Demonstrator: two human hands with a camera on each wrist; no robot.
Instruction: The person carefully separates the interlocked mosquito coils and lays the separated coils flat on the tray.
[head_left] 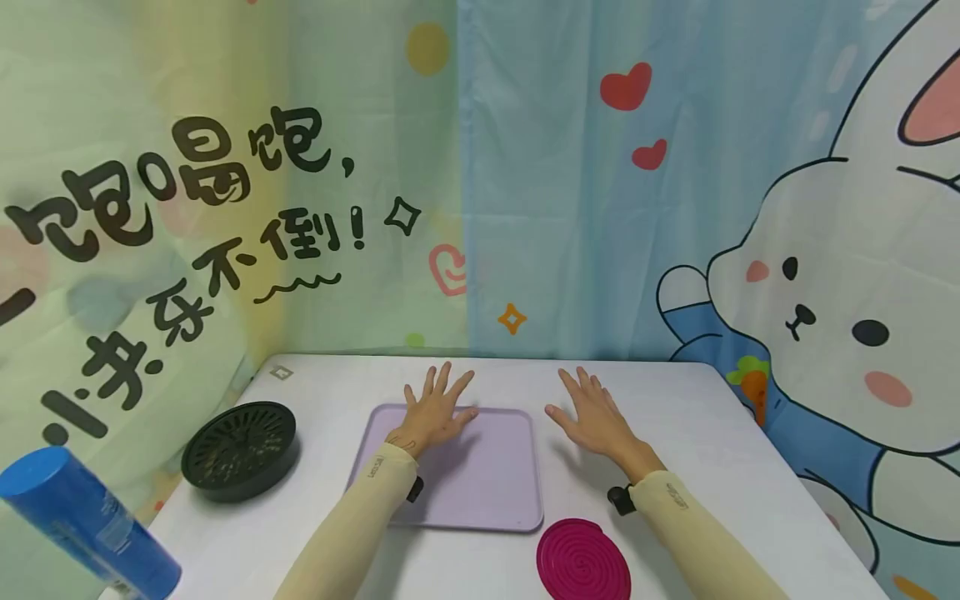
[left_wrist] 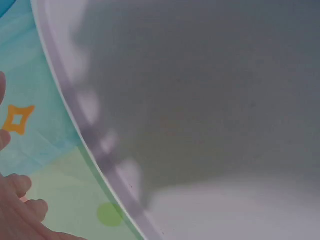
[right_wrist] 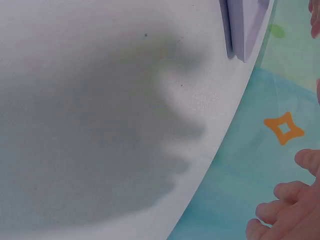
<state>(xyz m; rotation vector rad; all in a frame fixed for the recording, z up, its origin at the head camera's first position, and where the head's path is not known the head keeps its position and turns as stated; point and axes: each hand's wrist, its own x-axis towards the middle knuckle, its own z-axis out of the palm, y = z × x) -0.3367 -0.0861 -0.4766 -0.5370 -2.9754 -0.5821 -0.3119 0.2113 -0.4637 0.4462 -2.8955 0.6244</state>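
At lower left of the frame: blue bottle [head_left: 86, 525], black strainer [head_left: 240, 450] untouched | centre: left hand [head_left: 433, 412] lay flat, fingers spread, on lilac tray [head_left: 487, 492] | right: right hand [head_left: 596, 417] flat on table [head_left: 712, 433]; magenta coil [head_left: 583, 560] below, untouched.

1 tray [head_left: 480, 483], 2 hands [head_left: 435, 412]

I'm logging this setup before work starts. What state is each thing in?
left hand: open, fingers spread, over the far part of the lilac tray
right hand: open, fingers spread, over the bare table
lilac tray: flat on the white table, nothing else on it
black round grille: lying flat, left of the tray
magenta spiral mat: lying flat, near edge
blue cylinder: tilted, at the lower left
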